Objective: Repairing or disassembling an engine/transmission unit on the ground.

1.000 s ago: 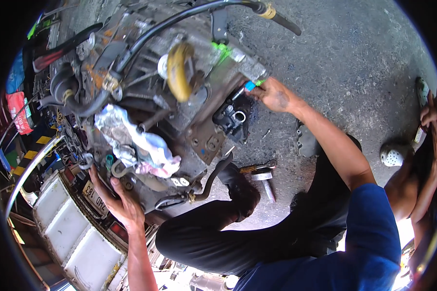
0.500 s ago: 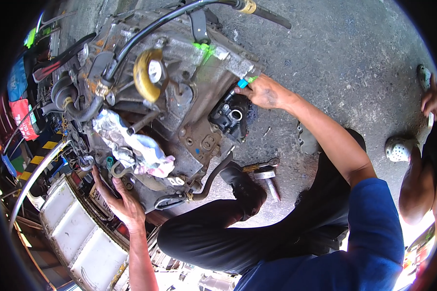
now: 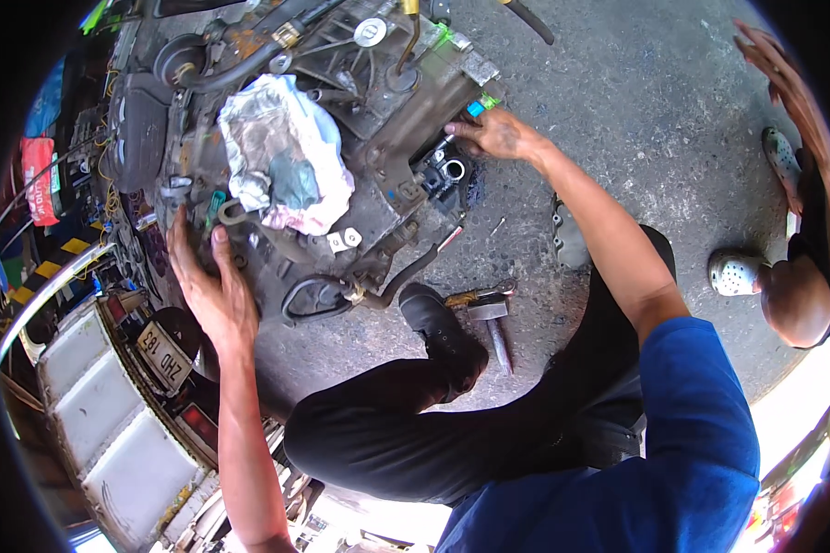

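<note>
Here's the person, legs folded, working at a big greasy metal casing (image 3: 369,210) that fills the upper left of the view on the concrete floor (image 3: 609,83). The left hand (image 3: 216,300) is spread wide at the casing's near-left edge, thumb well apart from the fingers, and it has hold of nothing! Over on the far right side, the right hand (image 3: 500,136) reaches in with fingers bent, right beside a black fitting (image 3: 433,181) with a pale ring; a small blue piece (image 3: 475,109) shows just above the knuckles. Whether those fingers grip anything, one cannot tell. A crumpled whitish sheet (image 3: 290,152) sits atop the casing (grubby in the middle, too). Down by the black boot (image 3: 444,334) lies a hammer (image 3: 496,336), and at far right stands a white clog (image 3: 736,275).
</note>
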`<state>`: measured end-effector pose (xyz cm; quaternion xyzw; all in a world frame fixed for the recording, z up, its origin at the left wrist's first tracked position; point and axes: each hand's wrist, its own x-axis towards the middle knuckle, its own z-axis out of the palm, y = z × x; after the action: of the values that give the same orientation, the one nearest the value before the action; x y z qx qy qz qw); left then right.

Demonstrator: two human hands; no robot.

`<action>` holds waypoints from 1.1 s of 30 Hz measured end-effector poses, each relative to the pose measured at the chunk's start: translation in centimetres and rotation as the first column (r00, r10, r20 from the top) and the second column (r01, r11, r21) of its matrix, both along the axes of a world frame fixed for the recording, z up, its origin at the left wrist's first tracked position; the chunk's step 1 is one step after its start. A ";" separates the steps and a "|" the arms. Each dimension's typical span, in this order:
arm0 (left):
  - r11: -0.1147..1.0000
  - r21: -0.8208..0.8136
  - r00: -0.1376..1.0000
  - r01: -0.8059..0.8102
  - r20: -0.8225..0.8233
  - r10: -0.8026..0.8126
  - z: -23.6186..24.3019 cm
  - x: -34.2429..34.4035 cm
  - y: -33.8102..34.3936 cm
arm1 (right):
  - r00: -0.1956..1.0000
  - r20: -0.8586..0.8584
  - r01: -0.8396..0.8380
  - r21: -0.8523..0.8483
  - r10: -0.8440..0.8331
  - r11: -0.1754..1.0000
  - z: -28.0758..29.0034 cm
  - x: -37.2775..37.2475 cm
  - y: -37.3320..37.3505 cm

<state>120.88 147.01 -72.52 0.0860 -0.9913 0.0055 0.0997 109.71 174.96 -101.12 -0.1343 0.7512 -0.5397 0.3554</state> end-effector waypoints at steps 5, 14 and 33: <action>0.998 0.060 1.000 -0.004 -0.028 0.006 0.4 0.6 0.0 | 0.983 0.154 0.123 -0.129 -0.102 0.984 -1.0 0.6 -0.6; 0.994 0.074 0.996 -0.078 -0.034 0.081 1.2 1.0 0.7 | 0.993 0.016 0.114 0.064 -0.115 0.991 0.9 0.9 -0.7; 0.998 0.040 0.999 -0.045 -0.001 0.046 1.0 0.9 0.9 | 0.987 0.137 0.106 -0.182 -0.082 0.978 0.7 0.7 0.0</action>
<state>121.73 147.95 -71.51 0.1105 -0.9889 -0.0122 0.0986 110.46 174.96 -100.41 -0.0966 0.6778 -0.6322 0.3628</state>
